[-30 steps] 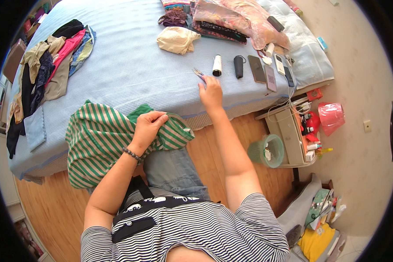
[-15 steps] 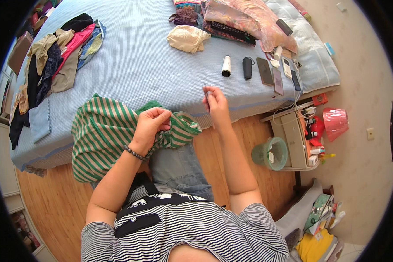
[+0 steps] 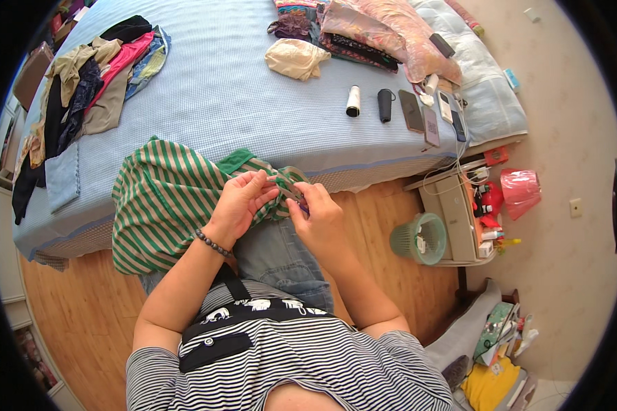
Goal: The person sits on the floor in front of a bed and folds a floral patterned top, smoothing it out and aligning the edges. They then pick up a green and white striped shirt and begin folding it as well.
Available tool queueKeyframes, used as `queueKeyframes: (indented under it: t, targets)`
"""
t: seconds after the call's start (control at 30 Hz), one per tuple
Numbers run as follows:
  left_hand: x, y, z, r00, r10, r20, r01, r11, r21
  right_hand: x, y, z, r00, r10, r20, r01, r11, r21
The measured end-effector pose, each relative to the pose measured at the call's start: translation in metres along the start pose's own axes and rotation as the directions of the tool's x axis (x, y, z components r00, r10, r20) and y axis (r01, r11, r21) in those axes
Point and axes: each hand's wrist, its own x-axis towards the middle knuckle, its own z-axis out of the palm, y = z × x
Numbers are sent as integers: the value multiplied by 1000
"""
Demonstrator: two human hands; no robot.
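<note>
Across my lap and the bed's edge lies a green-and-beige striped garment (image 3: 161, 202). My left hand (image 3: 243, 202) pinches a bit of its edge between thumb and forefinger, the other fingers loosely curled; a beaded bracelet is on that wrist. My right hand (image 3: 317, 216) is closed around small scissors (image 3: 295, 195) with metal blades and a dark blue handle. The blades point at the garment edge beside my left fingertips. Whether they touch the cloth or a thread there is too small to tell.
On the blue bed (image 3: 212, 82) lie a clothes heap (image 3: 92, 85) at left, a cream cloth (image 3: 296, 59), folded fabrics, a white cylinder (image 3: 353, 101), a black pouch (image 3: 385, 105) and phones (image 3: 411, 111). A green waste basket (image 3: 418, 240) stands by a small cabinet (image 3: 456, 216).
My right hand has moved left and down, bringing the scissors to the garment edge by my left hand. My left hand stays at the cloth, its fingers slightly more open. The view has shifted slightly.
</note>
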Motion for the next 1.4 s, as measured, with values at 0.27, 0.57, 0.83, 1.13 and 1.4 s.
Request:
queueKeyframes:
  t: [0.27,0.57,0.83,1.13,1.4]
  targets:
    - [-1,-16,-1,998,68,-3,-68,998,-16,-1,0,14,976,-216,-29,194,919,-343]
    - [-3,-19,-2,996,85,-9,-86,994,-64,-4,5,8,998,-36,-43,32,996,-84]
    - [-1,-20,-2,996,85,35,-87,995,49,29,17,21,1000,4,21,-11,936,352]
    - [3,-14,5,996,64,65,-73,986,153,49,37,20,982,95,161,-151,912,382]
    - [8,-17,0,999,36,29,-42,964,261,37,48,19,946,199,255,-318,721,616]
